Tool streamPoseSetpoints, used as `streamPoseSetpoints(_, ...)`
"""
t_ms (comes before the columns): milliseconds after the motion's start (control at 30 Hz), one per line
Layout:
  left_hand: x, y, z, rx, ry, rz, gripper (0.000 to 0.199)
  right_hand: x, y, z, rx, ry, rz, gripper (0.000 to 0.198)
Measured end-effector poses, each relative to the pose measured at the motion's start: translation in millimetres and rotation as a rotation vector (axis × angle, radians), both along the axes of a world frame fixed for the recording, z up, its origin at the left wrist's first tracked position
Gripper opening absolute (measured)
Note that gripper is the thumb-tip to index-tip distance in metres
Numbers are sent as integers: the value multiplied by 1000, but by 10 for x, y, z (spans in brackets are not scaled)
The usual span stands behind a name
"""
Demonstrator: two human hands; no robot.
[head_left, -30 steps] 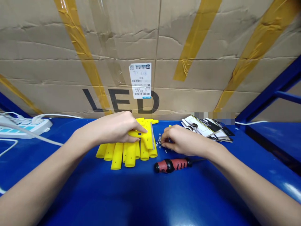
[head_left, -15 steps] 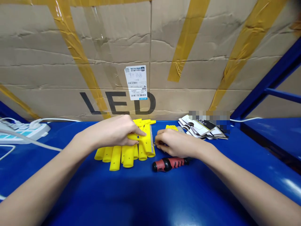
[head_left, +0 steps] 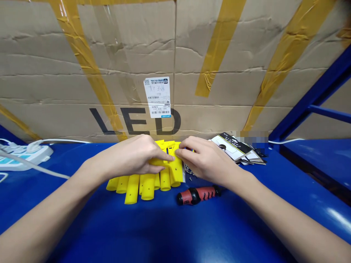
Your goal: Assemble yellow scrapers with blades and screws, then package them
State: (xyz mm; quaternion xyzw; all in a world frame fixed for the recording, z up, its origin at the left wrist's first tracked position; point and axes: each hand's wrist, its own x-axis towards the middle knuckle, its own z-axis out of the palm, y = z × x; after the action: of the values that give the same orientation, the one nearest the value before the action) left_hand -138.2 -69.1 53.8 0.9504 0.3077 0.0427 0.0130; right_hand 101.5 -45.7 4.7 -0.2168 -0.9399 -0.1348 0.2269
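My left hand (head_left: 142,155) is closed on a yellow plastic scraper (head_left: 176,171), thumb and forefinger lying across it. The scraper has a hollow round end, small holes and a thin metallic edge on its right side. My right hand (head_left: 203,157) is pinched at the scraper's upper part; whatever is between its fingertips is hidden. Several more yellow pieces with tubular ends (head_left: 132,191) lie side by side under and left of my left hand. Small screws (head_left: 190,178) are scattered beneath my right hand. A red and black screwdriver (head_left: 199,194) lies just in front.
Stacked printed cards (head_left: 233,148) lie at the back right. On the left is a white power strip (head_left: 41,155) with cables. A large taped cardboard box (head_left: 123,84) stands behind the blue surface (head_left: 164,233), and a blue metal frame (head_left: 298,102) rises at right.
My right hand has moved from the screws up and left onto the scraper, uncovering the small screws. My left hand stays on the scraper. The view has shifted slightly.
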Motion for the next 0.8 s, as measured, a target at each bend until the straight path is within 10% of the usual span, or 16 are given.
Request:
streamPoseSetpoints(300, -44, 19, -17, 24, -50, 15, 33, 50, 1, -8, -65, 59, 63, 29)
streamPoseSetpoints(600, -26, 22, 21, -61, 16, 76, 33, 52, 45, 30, -495, 304, -99, 25)
streamPoseSetpoints(800, -114, 48, 47, -37, 57, 88, 31, 39, 66, -62, -535, 2, -127, 13)
